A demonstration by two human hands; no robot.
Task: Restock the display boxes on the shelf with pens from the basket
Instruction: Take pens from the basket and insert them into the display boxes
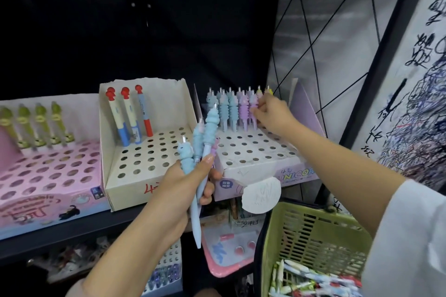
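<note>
The blue unicorn pens (200, 169) sit as a small bunch in the left hand (183, 190), in front of the shelf between the middle and right display boxes; their long axes run nearly upright with a slight lean to the right at the top, the fluffy unicorn heads up and the plain light-blue barrels pointing down past the palm toward the lower shelf; the left fingers and thumb curl round the barrels, the thumb pressed across the front.

The right hand (272, 113) reaches to the back row of the unicorn display box (263, 159), its fingertips pinching at a lilac pen (253, 108) standing among the row of blue and lilac pens (231, 108); those stand upright in the holes, heads up, tilted a little backward; the rows of holes in front of them are bare.

To the left, the white display box (144, 152) holds three red-capped pens (130, 113) leaning in its rear holes; further left, the pink display box (48, 171) carries a back row of green-topped pens (38, 123).

All three boxes rest on the dark shelf (72, 231); at lower right the green basket (311, 236) holds a loose heap of pens (313, 282) lying mostly flat; a white sleeve (410, 236) covers the right upper arm.
</note>
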